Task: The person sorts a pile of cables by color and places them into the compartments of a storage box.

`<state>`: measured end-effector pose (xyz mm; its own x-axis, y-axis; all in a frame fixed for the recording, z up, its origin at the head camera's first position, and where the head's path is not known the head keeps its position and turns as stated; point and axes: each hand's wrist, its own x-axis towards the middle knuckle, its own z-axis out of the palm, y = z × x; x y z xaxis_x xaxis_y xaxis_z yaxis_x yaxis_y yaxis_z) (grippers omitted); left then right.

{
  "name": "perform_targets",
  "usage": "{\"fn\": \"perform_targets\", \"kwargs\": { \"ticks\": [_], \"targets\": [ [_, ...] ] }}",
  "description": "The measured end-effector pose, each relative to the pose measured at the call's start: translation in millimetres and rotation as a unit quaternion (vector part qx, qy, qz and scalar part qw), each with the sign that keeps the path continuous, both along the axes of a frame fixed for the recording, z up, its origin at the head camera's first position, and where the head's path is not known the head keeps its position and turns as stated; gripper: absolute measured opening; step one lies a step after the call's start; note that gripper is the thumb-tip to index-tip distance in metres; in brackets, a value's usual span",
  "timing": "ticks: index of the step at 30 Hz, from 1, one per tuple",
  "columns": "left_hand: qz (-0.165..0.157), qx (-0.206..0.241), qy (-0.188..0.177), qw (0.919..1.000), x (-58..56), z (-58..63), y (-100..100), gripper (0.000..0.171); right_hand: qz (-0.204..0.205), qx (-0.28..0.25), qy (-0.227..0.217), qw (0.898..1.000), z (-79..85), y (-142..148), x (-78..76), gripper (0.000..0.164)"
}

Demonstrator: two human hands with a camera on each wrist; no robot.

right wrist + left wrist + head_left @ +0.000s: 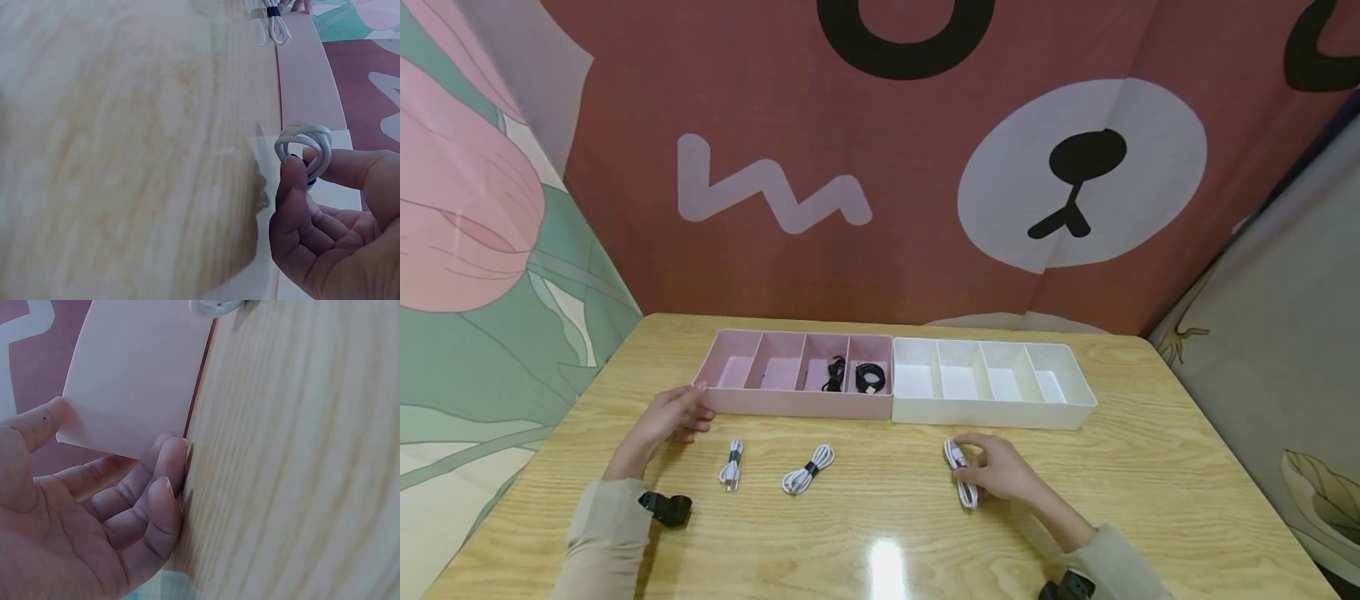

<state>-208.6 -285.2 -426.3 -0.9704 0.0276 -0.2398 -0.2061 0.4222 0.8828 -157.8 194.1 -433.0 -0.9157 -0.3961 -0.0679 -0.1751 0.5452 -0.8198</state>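
A bundled white charging cable (pixel 961 473) is pinched between thumb and fingers of my right hand (pixel 1000 468), over the table in front of the white divided box (pixel 992 413). In the right wrist view the cable's loops (pixel 306 139) stick out past the fingertips. My left hand (pixel 664 421) holds the left end of the pink divided box (pixel 797 404), thumb at its top rim and fingers curled at its lower corner. Two more bundled white cables, one with a green tie (pixel 732 467) and one with a black tie (pixel 808 469), lie in front of the pink box.
Inside the pink box, one black cable (pixel 834 373) lies in the third compartment and another black cable (pixel 870 377) is coiled in the rightmost. Both boxes stand end to end on the wooden table (pixel 760 550). Behind it hangs a printed cloth (pixel 910 250).
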Motion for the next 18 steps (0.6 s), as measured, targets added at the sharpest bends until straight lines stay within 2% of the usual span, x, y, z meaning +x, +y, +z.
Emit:
{"fn": "perform_targets", "kwargs": {
  "ticks": [5,12,18],
  "targets": [
    [0.002,0.0,0.0,1.0,0.1,-1.2,-0.7,0.065,-0.014,-0.019,-0.022,0.999,2.5,0.0,0.3,0.047],
    [0.0,0.002,0.0,1.0,0.6,-0.8,-0.3,0.067,-0.01,-0.029,-0.01,0.999,4.8,1.8,1.6,0.047],
    [0.001,0.004,-0.003,1.0,-1.0,-2.4,-1.1,0.065,-0.009,-0.046,-0.02,0.999,5.4,1.6,1.8,0.048]
  ]
}}
